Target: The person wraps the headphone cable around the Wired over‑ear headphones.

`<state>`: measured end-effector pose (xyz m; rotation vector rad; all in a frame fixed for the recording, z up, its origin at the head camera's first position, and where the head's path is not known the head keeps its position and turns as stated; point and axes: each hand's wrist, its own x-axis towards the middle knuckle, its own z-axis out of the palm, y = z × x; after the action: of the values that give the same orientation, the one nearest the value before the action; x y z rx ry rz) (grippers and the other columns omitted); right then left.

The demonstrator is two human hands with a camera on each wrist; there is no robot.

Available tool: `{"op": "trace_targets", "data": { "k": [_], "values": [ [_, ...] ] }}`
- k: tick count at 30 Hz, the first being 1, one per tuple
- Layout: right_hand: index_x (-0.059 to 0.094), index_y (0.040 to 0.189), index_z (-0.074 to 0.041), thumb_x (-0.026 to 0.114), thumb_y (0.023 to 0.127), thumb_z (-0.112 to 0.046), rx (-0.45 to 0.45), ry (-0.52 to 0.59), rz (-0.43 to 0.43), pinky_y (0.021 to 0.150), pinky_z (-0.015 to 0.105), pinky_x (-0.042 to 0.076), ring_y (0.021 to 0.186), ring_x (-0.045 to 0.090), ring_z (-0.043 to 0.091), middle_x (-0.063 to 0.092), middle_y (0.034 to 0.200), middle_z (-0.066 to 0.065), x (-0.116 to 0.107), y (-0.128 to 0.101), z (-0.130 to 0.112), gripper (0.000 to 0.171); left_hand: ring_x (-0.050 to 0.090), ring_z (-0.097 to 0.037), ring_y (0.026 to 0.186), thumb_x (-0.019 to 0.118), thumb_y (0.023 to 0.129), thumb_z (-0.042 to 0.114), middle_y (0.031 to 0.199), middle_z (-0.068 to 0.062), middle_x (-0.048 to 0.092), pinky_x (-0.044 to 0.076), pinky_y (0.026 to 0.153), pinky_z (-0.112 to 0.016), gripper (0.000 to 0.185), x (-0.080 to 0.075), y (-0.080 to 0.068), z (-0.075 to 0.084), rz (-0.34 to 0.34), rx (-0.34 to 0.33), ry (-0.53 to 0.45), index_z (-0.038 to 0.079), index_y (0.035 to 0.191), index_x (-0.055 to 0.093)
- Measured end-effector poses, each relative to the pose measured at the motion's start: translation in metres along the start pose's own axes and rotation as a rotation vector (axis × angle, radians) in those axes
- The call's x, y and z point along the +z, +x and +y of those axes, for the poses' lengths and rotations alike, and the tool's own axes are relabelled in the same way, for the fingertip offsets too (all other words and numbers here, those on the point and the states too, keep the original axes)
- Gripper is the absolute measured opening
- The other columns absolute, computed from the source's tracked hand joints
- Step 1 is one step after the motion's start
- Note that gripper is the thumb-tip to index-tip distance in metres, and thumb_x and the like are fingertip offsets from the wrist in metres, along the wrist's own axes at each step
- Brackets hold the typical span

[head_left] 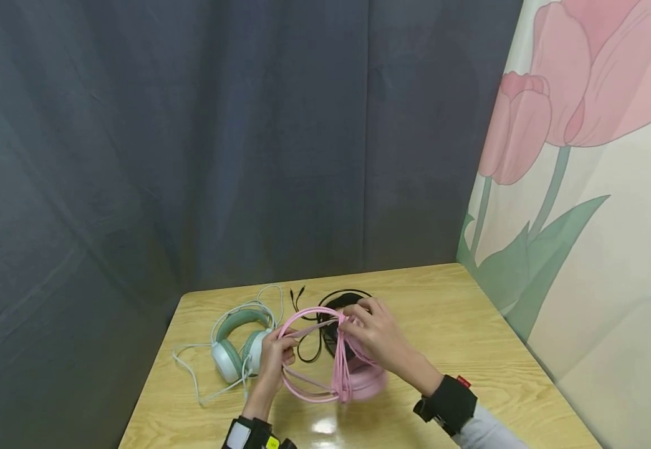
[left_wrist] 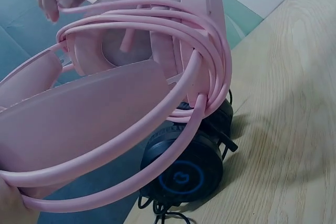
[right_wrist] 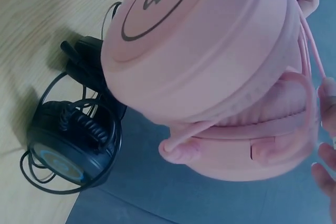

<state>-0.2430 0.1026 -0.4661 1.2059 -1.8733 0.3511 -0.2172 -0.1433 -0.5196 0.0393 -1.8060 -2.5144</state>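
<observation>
A pink over-ear headset (left_wrist: pixel 84 108) is held up over the table, its cable (head_left: pixel 341 377) wound in several loops around the ear cups. My left hand (head_left: pixel 275 358) grips its headband from the left side. On the other side, my right hand (head_left: pixel 378 333) pinches a strand of the pink cable between thumb and fingers. The right wrist view shows a round ear cup (right_wrist: pixel 194 45) with a dark ring and logo, and a short pink microphone arm (right_wrist: pixel 299 98). Behind the pink headset lies a black headset (left_wrist: pixel 181 177), partly hidden in the head view.
A white and green headset (head_left: pixel 227 362) lies on the left of the wooden table (head_left: pixel 443 299), its white cable (head_left: pixel 193 374) spread around it. Two black plugs (head_left: pixel 297 293) lie near the back edge. A dark curtain (head_left: pixel 280 156) hangs behind, and a tulip-print wall (head_left: pixel 600 249) stands right.
</observation>
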Motion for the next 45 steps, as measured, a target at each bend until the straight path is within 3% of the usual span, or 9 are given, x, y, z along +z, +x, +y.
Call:
{"op": "trace_targets", "data": {
  "k": [7, 12, 16, 19, 23, 27, 30, 37, 45],
  "values": [
    [0.078, 0.084, -0.019, 0.069, 0.085, -0.018, -0.029, -0.037, -0.005, 0.08, 0.043, 0.047, 0.095, 0.054, 0.029, 0.062, 0.105, 0.008, 0.004, -0.001, 0.002, 0.01, 0.029, -0.004, 0.046, 0.053, 0.076, -0.01, 0.065, -0.001, 0.042, 0.026, 0.04, -0.015, 0.017, -0.001, 0.0, -0.002, -0.025, -0.01, -0.02, -0.004, 0.09, 0.058],
    [0.078, 0.092, -0.016, 0.07, 0.083, -0.01, -0.038, 0.045, -0.056, 0.085, 0.04, 0.051, 0.097, 0.056, 0.027, 0.061, 0.097, 0.006, 0.004, -0.006, 0.001, 0.013, 0.029, -0.003, 0.045, 0.054, 0.076, -0.01, 0.066, -0.002, 0.044, 0.025, 0.039, -0.015, 0.016, -0.004, 0.0, -0.004, -0.037, -0.023, -0.048, -0.003, 0.091, 0.057],
    [0.075, 0.099, -0.009, 0.068, 0.086, -0.008, -0.036, 0.095, -0.07, 0.095, 0.041, 0.05, 0.106, 0.06, 0.03, 0.066, 0.104, 0.009, 0.003, -0.009, -0.002, 0.014, 0.028, -0.003, 0.045, 0.054, 0.076, -0.01, 0.065, 0.0, 0.041, 0.025, 0.039, -0.014, 0.017, -0.007, -0.001, -0.006, -0.019, -0.043, -0.074, -0.002, 0.092, 0.056],
    [0.07, 0.113, -0.006, 0.066, 0.093, -0.02, -0.015, 0.083, -0.145, 0.105, 0.044, 0.042, 0.12, 0.056, 0.033, 0.065, 0.121, 0.012, -0.001, -0.014, -0.007, 0.025, 0.027, -0.003, 0.044, 0.053, 0.076, -0.01, 0.061, 0.002, 0.034, 0.024, 0.038, -0.014, 0.017, -0.01, -0.001, -0.008, -0.008, -0.059, -0.113, -0.001, 0.09, 0.052],
    [0.059, 0.133, -0.006, 0.06, 0.095, -0.047, 0.031, 0.046, -0.316, 0.109, 0.053, 0.033, 0.136, 0.04, 0.039, 0.048, 0.145, 0.015, -0.005, -0.025, -0.016, 0.057, 0.028, -0.002, 0.043, 0.05, 0.075, -0.01, 0.06, 0.004, 0.032, 0.024, 0.037, -0.013, 0.016, -0.014, 0.0, -0.01, 0.001, -0.064, -0.151, 0.002, 0.085, 0.049],
    [0.051, 0.141, -0.005, 0.062, 0.092, -0.05, 0.073, 0.05, -0.395, 0.109, 0.057, 0.032, 0.141, 0.03, 0.042, 0.035, 0.154, 0.018, -0.004, -0.033, -0.022, 0.067, 0.028, -0.001, 0.042, 0.049, 0.076, -0.011, 0.059, 0.004, 0.033, 0.024, 0.037, -0.012, 0.015, -0.016, 0.001, -0.011, 0.003, -0.056, -0.151, 0.004, 0.081, 0.048],
    [0.047, 0.144, -0.006, 0.066, 0.09, -0.048, 0.094, 0.058, -0.409, 0.107, 0.059, 0.034, 0.142, 0.026, 0.043, 0.029, 0.157, 0.019, -0.001, -0.038, -0.026, 0.07, 0.029, -0.001, 0.042, 0.05, 0.076, -0.01, 0.059, 0.004, 0.032, 0.024, 0.037, -0.013, 0.015, -0.016, -0.001, -0.011, -0.003, -0.069, -0.149, 0.004, 0.081, 0.048],
    [0.049, 0.141, -0.014, 0.062, 0.085, -0.065, 0.06, 0.045, -0.404, 0.103, 0.064, 0.035, 0.141, 0.022, 0.05, 0.025, 0.158, 0.02, 0.009, -0.044, -0.032, 0.077, 0.028, -0.001, 0.042, 0.05, 0.076, -0.01, 0.06, 0.004, 0.033, 0.024, 0.038, -0.013, 0.017, -0.017, -0.002, -0.012, -0.009, -0.103, -0.158, 0.005, 0.084, 0.048],
    [0.05, 0.144, -0.007, 0.062, 0.079, -0.07, -0.078, 0.021, -0.331, 0.106, 0.062, 0.031, 0.138, 0.033, 0.044, 0.042, 0.148, 0.017, 0.009, -0.048, -0.03, 0.091, 0.026, -0.001, 0.044, 0.048, 0.077, -0.009, 0.061, 0.004, 0.037, 0.023, 0.037, -0.012, 0.016, -0.021, 0.001, -0.012, -0.04, -0.109, -0.193, 0.005, 0.084, 0.045]
  ]
}}
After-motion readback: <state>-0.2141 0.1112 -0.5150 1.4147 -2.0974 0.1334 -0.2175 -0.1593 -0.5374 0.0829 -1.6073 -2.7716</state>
